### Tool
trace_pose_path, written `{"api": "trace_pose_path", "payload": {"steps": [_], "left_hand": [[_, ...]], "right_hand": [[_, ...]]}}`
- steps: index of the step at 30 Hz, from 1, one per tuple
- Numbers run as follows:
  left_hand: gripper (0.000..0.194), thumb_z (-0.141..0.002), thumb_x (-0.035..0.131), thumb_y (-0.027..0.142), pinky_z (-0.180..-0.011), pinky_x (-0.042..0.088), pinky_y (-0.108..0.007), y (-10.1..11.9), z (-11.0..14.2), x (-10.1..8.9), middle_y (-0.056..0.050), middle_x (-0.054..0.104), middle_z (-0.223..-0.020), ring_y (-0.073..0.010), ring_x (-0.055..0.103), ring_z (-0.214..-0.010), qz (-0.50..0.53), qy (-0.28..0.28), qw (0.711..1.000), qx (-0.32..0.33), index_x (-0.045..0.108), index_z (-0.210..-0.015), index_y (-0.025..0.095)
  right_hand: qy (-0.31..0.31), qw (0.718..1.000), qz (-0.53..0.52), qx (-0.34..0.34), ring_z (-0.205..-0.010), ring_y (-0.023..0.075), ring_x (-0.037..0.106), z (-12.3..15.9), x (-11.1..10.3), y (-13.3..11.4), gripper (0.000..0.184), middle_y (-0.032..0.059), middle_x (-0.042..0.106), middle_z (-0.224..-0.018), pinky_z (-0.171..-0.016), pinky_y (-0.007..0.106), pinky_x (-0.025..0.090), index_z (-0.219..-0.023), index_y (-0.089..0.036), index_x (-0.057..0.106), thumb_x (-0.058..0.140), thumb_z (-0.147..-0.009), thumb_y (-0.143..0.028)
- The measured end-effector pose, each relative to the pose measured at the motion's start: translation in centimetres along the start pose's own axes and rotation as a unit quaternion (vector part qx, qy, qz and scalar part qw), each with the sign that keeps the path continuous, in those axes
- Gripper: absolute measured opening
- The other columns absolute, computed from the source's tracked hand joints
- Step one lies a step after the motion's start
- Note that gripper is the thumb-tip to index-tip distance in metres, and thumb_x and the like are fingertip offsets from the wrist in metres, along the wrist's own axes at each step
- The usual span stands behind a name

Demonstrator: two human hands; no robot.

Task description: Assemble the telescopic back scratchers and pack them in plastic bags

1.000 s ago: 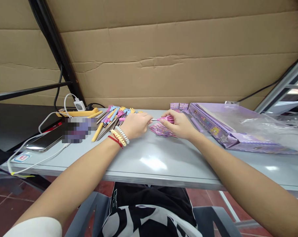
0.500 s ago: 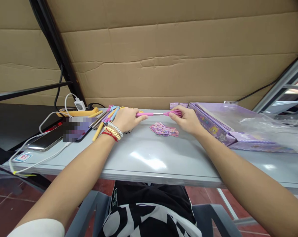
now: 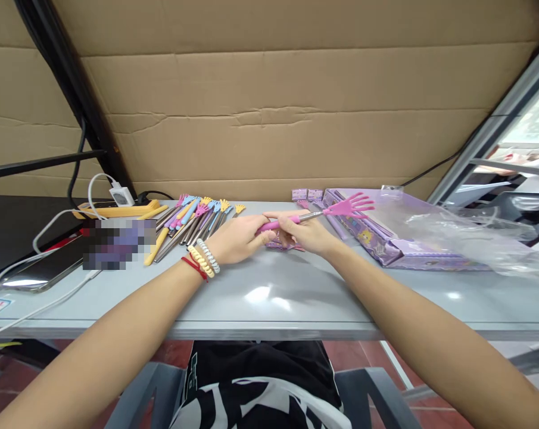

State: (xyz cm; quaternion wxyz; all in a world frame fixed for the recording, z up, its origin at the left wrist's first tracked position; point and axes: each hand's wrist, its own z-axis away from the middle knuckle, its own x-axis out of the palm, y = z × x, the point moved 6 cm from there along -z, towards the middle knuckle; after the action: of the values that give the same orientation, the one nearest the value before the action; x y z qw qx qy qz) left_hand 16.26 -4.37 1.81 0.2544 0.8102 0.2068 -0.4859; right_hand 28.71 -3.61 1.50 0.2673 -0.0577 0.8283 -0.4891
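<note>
A pink back scratcher (image 3: 349,206) with a hand-shaped head and a metal shaft lies across both my hands, its head pointing right. My left hand (image 3: 240,238) is closed round the left end of its pink handle. Close beside it, my right hand (image 3: 309,233) grips the handle nearer the shaft, fingers curled. Small printed pink-purple cards (image 3: 276,243) lie on the table beneath, partly hidden by my hands. To the left of my left hand is a pile of back scratchers (image 3: 193,217) in yellow, blue, pink and purple.
A purple box (image 3: 376,238) with clear plastic wrap (image 3: 470,229) stands on the right of the grey table (image 3: 323,298). Phones (image 3: 46,268), white cables and a charger (image 3: 122,194) occupy the left. Behind rises a cardboard wall (image 3: 269,143).
My hands moved apart, then came together. My right hand shifted from the scratcher's head to its handle, leaving the head exposed. The view has shifted slightly right.
</note>
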Motion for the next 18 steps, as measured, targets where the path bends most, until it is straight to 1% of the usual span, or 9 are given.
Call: {"api": "trace_pose_path", "payload": {"steps": [2, 4, 6, 8, 10, 12, 15, 18], "left_hand": [[0.039, -0.095, 0.041, 0.048, -0.075, 0.046, -0.035, -0.6, 0.0, -0.4, -0.011, 0.066, -0.102, -0.0225, 0.061, -0.088, -0.022, 0.022, 0.999, -0.019, 0.059, -0.106, 0.015], [0.042, -0.093, 0.043, 0.048, -0.077, 0.047, -0.036, -1.2, 0.1, -0.6, -0.012, 0.065, -0.104, -0.0231, 0.06, -0.091, -0.034, 0.033, 0.998, -0.038, 0.057, -0.114, 0.014], [0.045, -0.092, 0.046, 0.046, -0.083, 0.047, -0.036, -1.7, 0.1, -0.5, -0.012, 0.063, -0.111, -0.0235, 0.061, -0.096, -0.036, 0.025, 0.998, -0.051, 0.053, -0.123, 0.014], [0.047, -0.091, 0.048, 0.044, -0.088, 0.046, -0.037, -1.8, 0.2, -0.2, -0.013, 0.063, -0.114, -0.0239, 0.06, -0.102, -0.038, 0.006, 0.998, -0.051, 0.05, -0.127, 0.014], [0.045, -0.091, 0.048, 0.043, -0.089, 0.046, -0.037, -1.6, 0.2, 0.0, -0.012, 0.064, -0.113, -0.0242, 0.06, -0.103, -0.036, -0.009, 0.999, -0.036, 0.053, -0.125, 0.014], [0.043, -0.091, 0.048, 0.044, -0.088, 0.046, -0.037, -1.1, 0.2, 0.0, -0.012, 0.065, -0.11, -0.0241, 0.06, -0.101, -0.025, -0.016, 0.999, -0.013, 0.055, -0.121, 0.014], [0.042, -0.092, 0.047, 0.046, -0.082, 0.046, -0.035, -0.3, 0.1, 0.1, -0.011, 0.066, -0.106, -0.0227, 0.061, -0.094, -0.008, -0.029, 0.999, 0.011, 0.057, -0.118, 0.015], [0.037, -0.094, 0.044, 0.045, -0.071, 0.045, -0.031, 0.3, 0.1, 0.3, -0.008, 0.068, -0.097, -0.0203, 0.062, -0.081, -0.01, -0.042, 0.999, 0.023, 0.06, -0.113, 0.018]], "right_hand": [[0.078, 0.996, -0.029, 0.01, -0.045, 0.0102, 0.049, -0.2, -1.3, 0.3, 0.057, 0.0013, 0.059, -0.058, -0.042, 0.025, 0.036, -0.083, -0.016, 0.067, 0.055, -0.077, -0.072], [0.157, 0.986, -0.049, 0.006, -0.044, 0.0106, 0.049, -0.2, -2.8, 0.3, 0.06, 0.0025, 0.06, -0.058, -0.041, 0.025, 0.037, -0.077, -0.016, 0.065, 0.056, -0.073, -0.076], [0.224, 0.973, -0.048, 0.004, -0.042, 0.0104, 0.047, 0.1, -4.2, 0.2, 0.061, 0.0012, 0.054, -0.05, -0.04, 0.026, 0.037, -0.068, -0.018, 0.06, 0.053, -0.074, -0.078], [0.258, 0.965, -0.044, 0.013, -0.039, 0.0099, 0.044, 0.3, -5.2, 0.2, 0.061, -0.001, 0.047, -0.043, -0.039, 0.025, 0.035, -0.062, -0.019, 0.056, 0.051, -0.074, -0.079], [0.246, 0.968, -0.05, 0.026, -0.037, 0.0094, 0.042, 0.3, -5.3, 0.2, 0.059, -0.0017, 0.045, -0.042, -0.038, 0.025, 0.034, -0.062, -0.019, 0.054, 0.054, -0.074, -0.077], [0.209, 0.976, -0.049, 0.034, -0.037, 0.0091, 0.044, 0.2, -4.6, 0.1, 0.055, -0.001, 0.05, -0.044, -0.038, 0.024, 0.034, -0.063, -0.019, 0.055, 0.061, -0.072, -0.073], [0.136, 0.989, -0.032, 0.039, -0.04, 0.0095, 0.048, 0.1, -2.8, -0.1, 0.051, 0.0, 0.056, -0.049, -0.039, 0.024, 0.036, -0.064, -0.018, 0.055, 0.07, -0.068, -0.067], [0.068, 0.997, -0.022, 0.037, -0.043, 0.0093, 0.048, 0.0, -0.8, -0.4, 0.048, -0.0007, 0.056, -0.05, -0.039, 0.023, 0.034, -0.064, -0.018, 0.055, 0.07, -0.07, -0.064]]}}
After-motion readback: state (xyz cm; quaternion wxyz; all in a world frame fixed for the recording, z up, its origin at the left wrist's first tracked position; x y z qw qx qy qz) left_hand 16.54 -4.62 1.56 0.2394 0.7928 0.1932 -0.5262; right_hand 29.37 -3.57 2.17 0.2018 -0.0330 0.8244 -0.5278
